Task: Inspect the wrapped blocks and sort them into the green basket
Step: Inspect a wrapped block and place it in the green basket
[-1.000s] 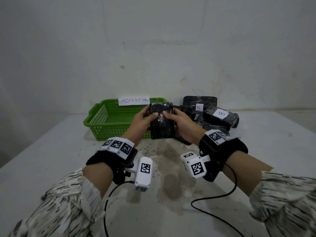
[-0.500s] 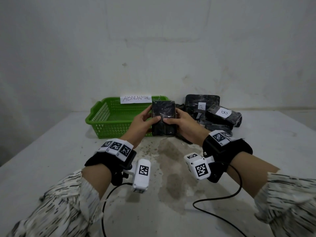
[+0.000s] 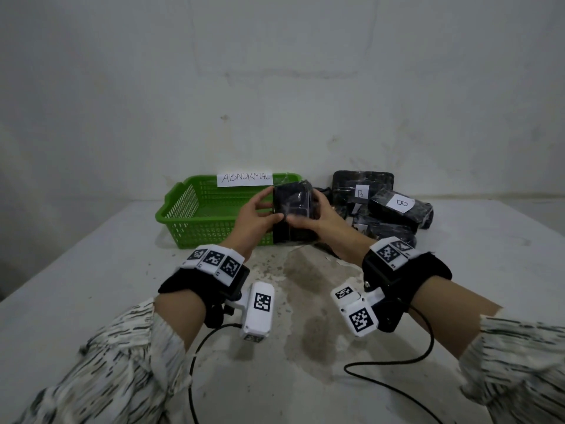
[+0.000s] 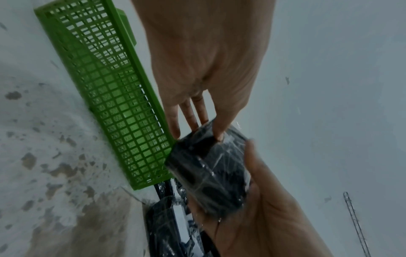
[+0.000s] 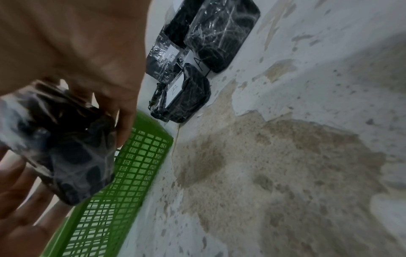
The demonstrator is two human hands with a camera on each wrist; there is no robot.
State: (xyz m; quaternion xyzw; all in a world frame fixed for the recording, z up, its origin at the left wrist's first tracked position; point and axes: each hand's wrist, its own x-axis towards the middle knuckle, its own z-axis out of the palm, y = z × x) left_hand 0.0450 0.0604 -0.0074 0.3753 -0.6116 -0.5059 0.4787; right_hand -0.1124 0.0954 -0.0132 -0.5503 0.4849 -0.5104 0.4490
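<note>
Both hands hold one black block wrapped in clear film (image 3: 294,209) upright in the air, just in front of the green basket's right end. My left hand (image 3: 260,211) grips its left side, thumb on the near face. My right hand (image 3: 312,214) grips its right side and cups it from below. The block (image 4: 211,172) shows its film-wrapped bottom in the left wrist view, and it (image 5: 63,147) is blurred in the right wrist view. The green basket (image 3: 195,203) carries a paper label reading ABNORMAL (image 3: 244,178) and looks empty inside.
A pile of several more wrapped black blocks (image 3: 385,206) lies right of the basket against the wall, some with white labels marked B (image 3: 400,202). The white table (image 3: 91,270) has a worn brown patch at its middle. Two black cables trail from the wrist cameras toward me.
The block has been lifted and turned between both hands, now tilted with its top farther from me. Both hands moved slightly up and toward the basket.
</note>
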